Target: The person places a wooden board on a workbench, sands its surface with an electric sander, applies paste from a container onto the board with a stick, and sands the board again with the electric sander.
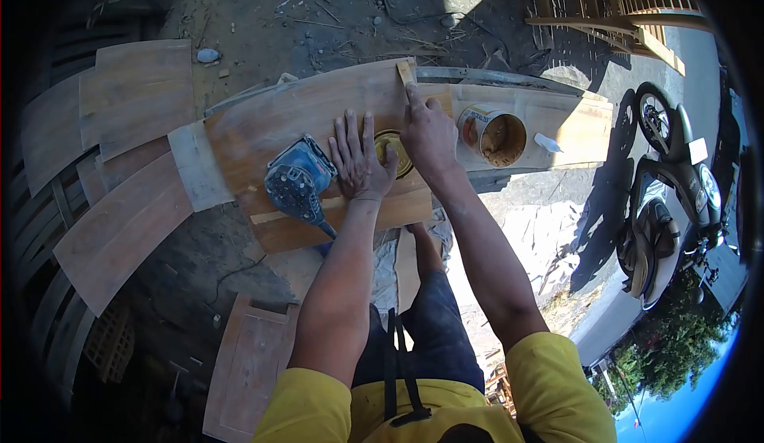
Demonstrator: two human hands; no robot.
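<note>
Pose | your left hand (pixel 364 168) is lying spread on the panel (pixel 259 128) | your right hand (pixel 430 134) is gripping a flat strip (pixel 405 72), index finger (pixel 414 97) pointing along it

Printed can label (pixel 471 131) bears lettering, too small to read; no other text legible.

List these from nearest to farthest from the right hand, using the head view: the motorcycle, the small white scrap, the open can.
Measured from the right hand:
1. Open can: just to its right, on the board.
2. Small white scrap: right of the can, on the same board.
3. Motorcycle: far right, beyond the board.
</note>
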